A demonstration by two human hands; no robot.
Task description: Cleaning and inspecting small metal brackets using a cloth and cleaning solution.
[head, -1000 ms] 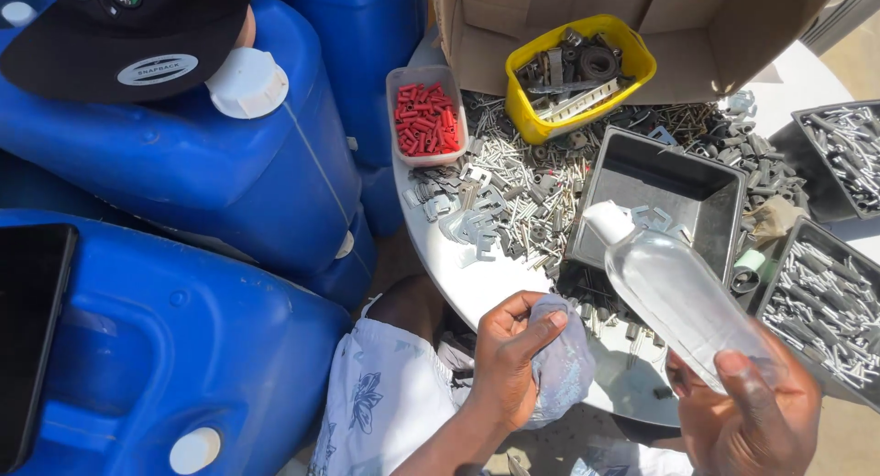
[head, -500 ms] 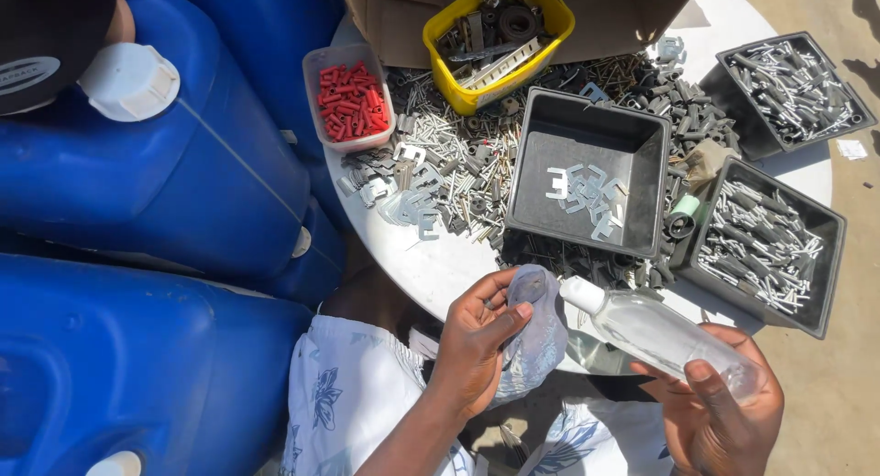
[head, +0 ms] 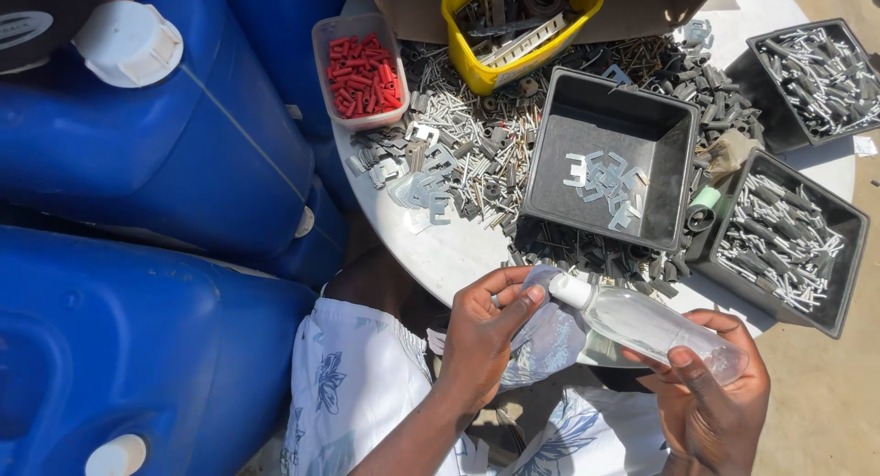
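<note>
- Jerrycans (head: 156, 155), big blue plastic ones with white caps, crowd the left side beside the round white table (head: 440, 251); they look heavy and rigid, and neither hand is near them.
- Trays on the table: a dark square tray (head: 669, 127) holding a few flat metal clips, two more dark trays (head: 848, 256) of small metal pins to the right, a yellow tub (head: 477, 68) of mixed hardware, and a small clear tub (head: 335, 36) of red plugs. Loose metal parts lie heaped between them.
- Bottle (head: 660, 325), clear plastic with a white cap, lies tilted over the person's lap at the near edge of the table, cap end pointing left. It appears nearly empty, so likely light; the smooth thin wall would dent under a hard squeeze and could slip, so the body near the base is the steadier place to hold.
- Right hand (head: 710, 403) is wrapped around the lower body of the bottle, thumb across the top, fingers beneath.
- Left hand (head: 486, 334) pinches a soft, thin plastic bag (head: 545, 338) against the bottle's cap end; the bag is limp and crumpled, so it needs gathering at its mouth rather than its sagging belly.
</note>
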